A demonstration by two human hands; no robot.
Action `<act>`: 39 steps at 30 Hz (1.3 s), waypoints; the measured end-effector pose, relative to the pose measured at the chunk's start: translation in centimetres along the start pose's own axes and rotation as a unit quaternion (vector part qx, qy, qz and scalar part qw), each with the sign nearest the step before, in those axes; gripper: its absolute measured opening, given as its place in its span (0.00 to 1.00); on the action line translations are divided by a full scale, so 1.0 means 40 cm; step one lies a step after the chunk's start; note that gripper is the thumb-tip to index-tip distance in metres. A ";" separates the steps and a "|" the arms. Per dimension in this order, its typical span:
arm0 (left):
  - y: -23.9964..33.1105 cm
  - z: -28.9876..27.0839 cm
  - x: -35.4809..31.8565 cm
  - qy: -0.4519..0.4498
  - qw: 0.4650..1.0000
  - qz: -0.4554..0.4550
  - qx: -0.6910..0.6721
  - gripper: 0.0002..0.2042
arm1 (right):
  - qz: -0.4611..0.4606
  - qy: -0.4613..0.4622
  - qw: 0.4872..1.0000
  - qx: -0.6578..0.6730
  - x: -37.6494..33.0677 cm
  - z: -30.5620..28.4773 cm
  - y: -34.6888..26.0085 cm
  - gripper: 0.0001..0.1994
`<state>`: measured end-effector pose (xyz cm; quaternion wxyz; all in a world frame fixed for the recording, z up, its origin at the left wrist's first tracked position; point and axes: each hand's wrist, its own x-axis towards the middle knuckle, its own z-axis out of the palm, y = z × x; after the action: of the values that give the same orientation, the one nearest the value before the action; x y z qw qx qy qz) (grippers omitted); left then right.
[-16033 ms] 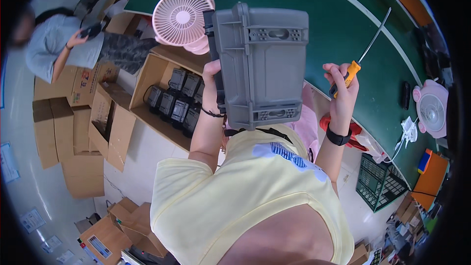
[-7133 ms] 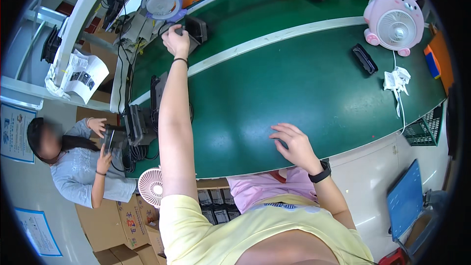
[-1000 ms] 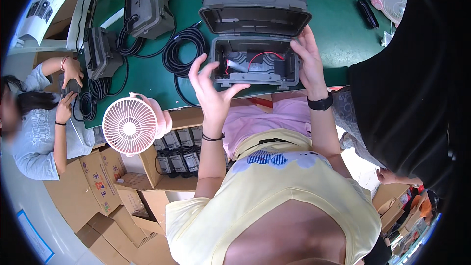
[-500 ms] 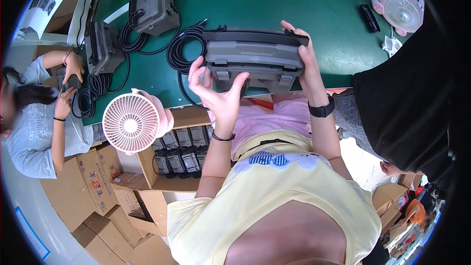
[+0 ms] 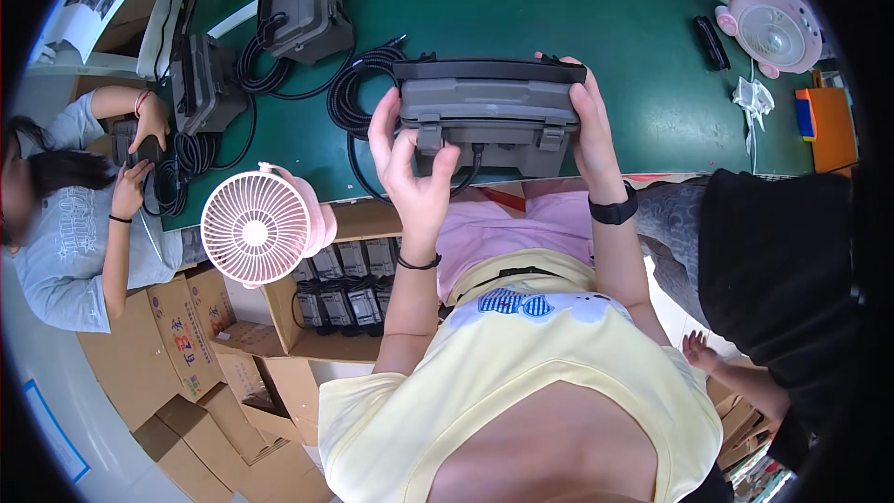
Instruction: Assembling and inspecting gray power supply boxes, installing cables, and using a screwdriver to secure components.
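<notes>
The left hand [image 5: 413, 182] grasps the grey case [image 5: 489, 98] around its left latch [image 5: 429, 137], probably for purchase on the catch; the right hand [image 5: 592, 126] clasps the right end, seemingly bracing it. The case, lid lowered, is at the near edge of the green worktop [image 5: 643, 56], which bears two other cases [image 5: 312, 0], coiled cables [image 5: 352, 93] and a pink fan [image 5: 778, 28]. Beyond are a co-worker [image 5: 74, 242], cartons [image 5: 168, 340] and, rightmost, a person in black [image 5: 787, 256].
</notes>
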<state>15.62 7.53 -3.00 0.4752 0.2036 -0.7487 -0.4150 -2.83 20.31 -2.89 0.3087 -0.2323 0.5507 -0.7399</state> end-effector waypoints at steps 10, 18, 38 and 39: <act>0.000 -0.005 0.031 0.021 0.993 -0.036 -0.111 0.13 | -0.028 -0.006 1.000 0.000 0.006 0.002 0.002 0.24; -0.051 0.013 0.025 0.002 0.972 -0.115 -0.205 0.46 | -0.034 0.025 0.999 -0.001 0.009 -0.003 0.003 0.21; -0.004 0.072 -0.004 0.079 0.949 -0.191 -0.240 0.44 | -0.165 0.087 0.981 -0.059 -0.070 0.044 -0.071 0.09; -0.003 0.071 -0.004 0.077 0.950 -0.191 -0.236 0.44 | -0.157 0.112 0.980 -0.042 -0.062 0.040 -0.076 0.09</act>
<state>13.17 8.80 -3.79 0.4779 0.2561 -0.5379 -0.6455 -0.61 21.61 0.49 0.1153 -0.2439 0.5691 -0.7768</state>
